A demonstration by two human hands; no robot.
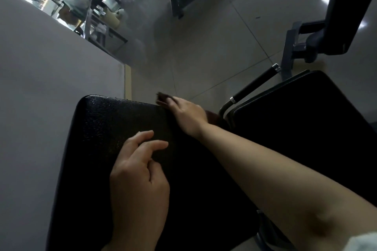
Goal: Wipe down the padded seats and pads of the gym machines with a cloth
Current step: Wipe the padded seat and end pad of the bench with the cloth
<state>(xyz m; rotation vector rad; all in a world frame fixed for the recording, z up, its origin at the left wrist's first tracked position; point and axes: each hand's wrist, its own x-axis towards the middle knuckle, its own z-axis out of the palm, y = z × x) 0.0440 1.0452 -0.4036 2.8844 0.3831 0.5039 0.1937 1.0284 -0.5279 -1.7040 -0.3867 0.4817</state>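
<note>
Right hand (186, 113) at the far edge of the black padded seat (114, 128), fingers closed on a dark cloth (162, 97), likely wiping the rim; view dim. Left hand (140, 173) rests on the pad mid-surface, fingers relaxed, probably steadying.

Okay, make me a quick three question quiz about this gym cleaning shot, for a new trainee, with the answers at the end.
1. True or false: the right hand holds the dark cloth at the far edge of the black pad.
2. Which hand rests on the pad with nothing in it?
A. left hand
B. right hand
3. Fill in: the bar with the black grip stands to the ____ of the pad being wiped.

Key: 1 true; 2 A; 3 right.
</note>
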